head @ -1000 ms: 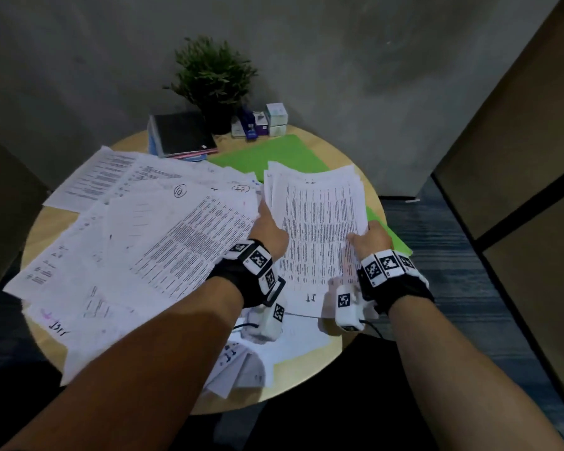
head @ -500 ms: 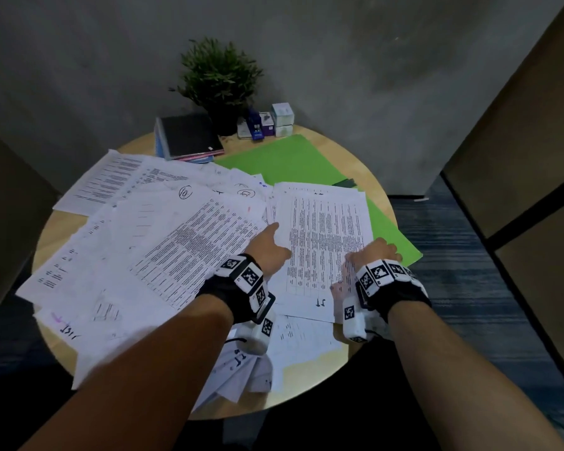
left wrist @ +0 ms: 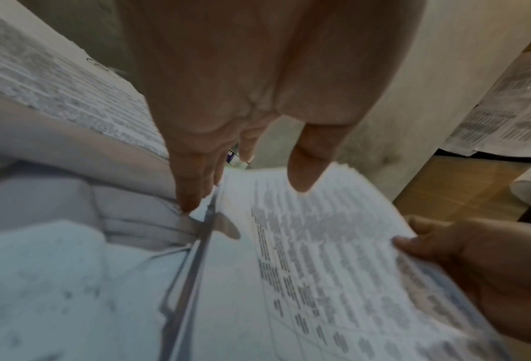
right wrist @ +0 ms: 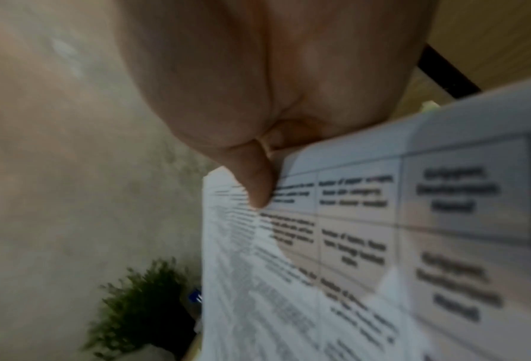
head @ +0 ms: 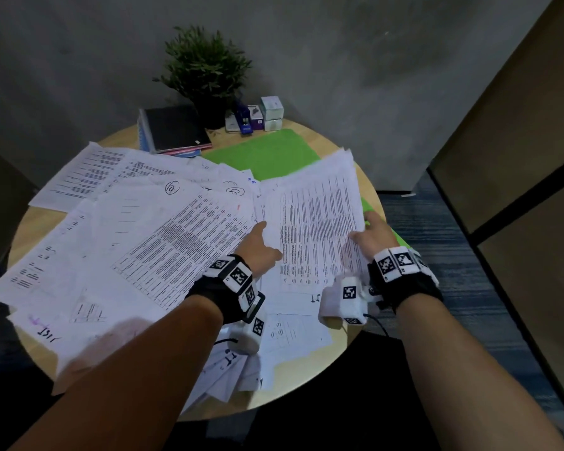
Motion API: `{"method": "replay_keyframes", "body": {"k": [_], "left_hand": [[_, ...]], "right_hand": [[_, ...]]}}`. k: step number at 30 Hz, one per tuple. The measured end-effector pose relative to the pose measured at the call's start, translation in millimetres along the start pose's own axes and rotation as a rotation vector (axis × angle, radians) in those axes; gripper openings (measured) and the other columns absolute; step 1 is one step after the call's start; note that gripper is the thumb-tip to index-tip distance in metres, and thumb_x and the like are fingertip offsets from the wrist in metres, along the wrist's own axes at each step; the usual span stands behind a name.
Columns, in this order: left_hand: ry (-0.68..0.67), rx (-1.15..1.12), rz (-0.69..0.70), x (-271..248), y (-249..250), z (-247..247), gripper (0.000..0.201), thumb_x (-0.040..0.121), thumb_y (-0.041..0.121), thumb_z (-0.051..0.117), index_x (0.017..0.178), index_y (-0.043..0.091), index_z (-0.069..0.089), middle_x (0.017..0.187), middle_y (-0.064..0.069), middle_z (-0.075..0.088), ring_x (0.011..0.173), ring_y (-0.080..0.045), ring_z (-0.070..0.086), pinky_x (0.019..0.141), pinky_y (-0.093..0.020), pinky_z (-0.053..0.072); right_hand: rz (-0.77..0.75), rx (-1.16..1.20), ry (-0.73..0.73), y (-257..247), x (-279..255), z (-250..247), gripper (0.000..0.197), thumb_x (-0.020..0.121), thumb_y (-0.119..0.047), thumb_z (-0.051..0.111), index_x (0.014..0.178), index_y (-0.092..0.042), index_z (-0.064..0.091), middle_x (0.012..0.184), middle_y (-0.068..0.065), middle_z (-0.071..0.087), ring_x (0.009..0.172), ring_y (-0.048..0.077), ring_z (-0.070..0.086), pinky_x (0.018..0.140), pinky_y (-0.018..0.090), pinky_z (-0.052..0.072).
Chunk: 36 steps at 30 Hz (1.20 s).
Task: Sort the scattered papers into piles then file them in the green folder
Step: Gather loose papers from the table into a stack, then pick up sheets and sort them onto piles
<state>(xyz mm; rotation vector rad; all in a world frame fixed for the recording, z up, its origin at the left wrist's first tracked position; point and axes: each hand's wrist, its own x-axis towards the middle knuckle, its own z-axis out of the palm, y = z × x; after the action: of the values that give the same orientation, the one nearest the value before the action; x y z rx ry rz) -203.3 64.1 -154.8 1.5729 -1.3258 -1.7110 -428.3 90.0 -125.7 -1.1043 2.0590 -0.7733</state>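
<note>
Only wristward, right thumb [right wrist: 258, 185] atop paper stack [right wrist: 366, 244]

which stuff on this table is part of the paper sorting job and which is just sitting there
Job: held stack, scattered papers, green folder, left hand, right hand.
Lying about: potted plant, notebooks, small boxes.

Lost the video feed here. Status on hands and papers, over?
Right hand grips paper stack; left hand open at its edge. Green folder half covered by loose sheets.
</note>
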Motion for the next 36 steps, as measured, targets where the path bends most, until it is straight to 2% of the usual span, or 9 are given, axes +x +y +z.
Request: {"method": "replay_keyframes", "body": {"k": [2, 6, 11, 13, 16, 21, 29, 32, 36], "left_hand": [[0.033, -0.036, 0.039, 1.7, 5.0, -3.8, 0.095, 0.076, 0.007, 0.068, 0.153, 0.030, 0.017, 0.158, -0.010, 0.025, 0.127, -0.036, 0.051, 0.107, -0.056, 0.041], [0.072, -0.215, 0.188, -3.2, 35.8, -14.6, 0.106, 0.073, 0.013, 0.078, 0.153, 0.034, 0.011, 0.149, -0.004, 0.044, 0.123, -0.028, 0.056, 0.102, -0.055, 0.046], [0.238, -0.122, 0.467, -19.4, 84.9, -2.2, 0.042, 0.094, 0.000, 0.055, 0.135, 0.008, 0.050, 0.126, -0.004, 0.064, 0.109, -0.016, 0.062, 0.093, -0.030, 0.053], [0.320, -0.132, 0.588, -23.5, 99.5, 7.4, 0.038, 0.095, -0.003, 0.052, 0.132, 0.006, 0.050, 0.122, -0.002, 0.062, 0.106, -0.011, 0.059, 0.084, -0.011, 0.049], [0.313, -0.202, 0.691, -23.3, 102.9, 21.4, 0.041, 0.095, -0.005, 0.050, 0.130, 0.014, 0.043, 0.122, 0.000, 0.057, 0.109, -0.009, 0.057, 0.092, -0.012, 0.045], [0.245, -0.185, 0.561, -12.4, 63.6, 45.1, 0.047, 0.097, -0.004, 0.045, 0.118, 0.036, 0.031, 0.121, 0.004, 0.052, 0.111, -0.013, 0.054, 0.101, -0.028, 0.040], [0.371, -0.011, 0.473, 7.8, 60.9, 55.5, 0.040, 0.101, 0.005, 0.041, 0.139, 0.009, 0.029, 0.118, -0.001, 0.051, 0.104, -0.016, 0.050, 0.088, -0.019, 0.035], [0.444, 0.006, 0.428, 19.3, 69.2, 59.3, 0.035, 0.099, 0.002, 0.043, 0.133, 0.004, 0.035, 0.124, -0.007, 0.054, 0.106, -0.018, 0.052, 0.083, -0.016, 0.035], [0.388, 0.002, 0.279, 34.5, 59.8, 72.3, 0.055, 0.091, -0.008, 0.036, 0.142, 0.013, 0.037, 0.115, -0.004, 0.057, 0.102, -0.026, 0.057, 0.089, -0.029, 0.045]], "right_hand": [[-0.097, 0.202, -0.033, -4.4, -7.6, -16.2, 0.026, 0.089, -0.005, 0.057, 0.106, -0.025, 0.059, 0.105, 0.004, 0.071, 0.093, 0.027, 0.068, 0.087, 0.048, 0.053], [-0.241, 0.520, -0.072, -16.1, -23.2, -51.3, 0.033, 0.091, 0.004, 0.052, 0.096, -0.027, 0.060, 0.097, 0.002, 0.072, 0.089, 0.023, 0.070, 0.079, 0.043, 0.055], [-0.334, 0.606, 0.001, -28.4, -21.0, -69.6, 0.033, 0.089, 0.009, 0.052, 0.096, -0.022, 0.057, 0.092, -0.005, 0.072, 0.093, 0.022, 0.066, 0.090, 0.048, 0.052], [-0.387, 0.611, 0.080, -33.9, -20.2, -72.8, 0.036, 0.088, 0.009, 0.052, 0.100, -0.024, 0.058, 0.096, -0.007, 0.072, 0.100, 0.021, 0.065, 0.093, 0.046, 0.051], [-0.409, 0.653, 0.172, -33.5, -17.3, -73.8, 0.038, 0.088, 0.008, 0.052, 0.112, -0.021, 0.054, 0.104, -0.007, 0.068, 0.100, 0.011, 0.064, 0.091, 0.036, 0.052], [-0.228, 0.539, 0.176, -2.4, -12.9, -49.6, 0.052, 0.084, -0.005, 0.064, 0.127, -0.023, 0.043, 0.122, -0.003, 0.062, 0.115, 0.019, 0.058, 0.098, 0.043, 0.046], [-0.134, 0.264, 0.265, 9.9, -2.4, -41.2, 0.034, 0.094, -0.007, 0.052, 0.128, -0.010, 0.047, 0.118, 0.004, 0.059, 0.097, 0.014, 0.051, 0.075, 0.017, 0.036], [-0.156, 0.237, 0.324, 4.1, 6.3, -53.6, 0.029, 0.095, -0.006, 0.052, 0.123, -0.005, 0.048, 0.110, 0.005, 0.058, 0.091, 0.017, 0.053, 0.062, 0.017, 0.035], [-0.051, 0.110, 0.317, 9.2, 22.8, -50.5, 0.027, 0.095, -0.005, 0.050, 0.122, -0.006, 0.048, 0.115, 0.012, 0.061, 0.089, 0.020, 0.055, 0.068, 0.021, 0.039]]}}
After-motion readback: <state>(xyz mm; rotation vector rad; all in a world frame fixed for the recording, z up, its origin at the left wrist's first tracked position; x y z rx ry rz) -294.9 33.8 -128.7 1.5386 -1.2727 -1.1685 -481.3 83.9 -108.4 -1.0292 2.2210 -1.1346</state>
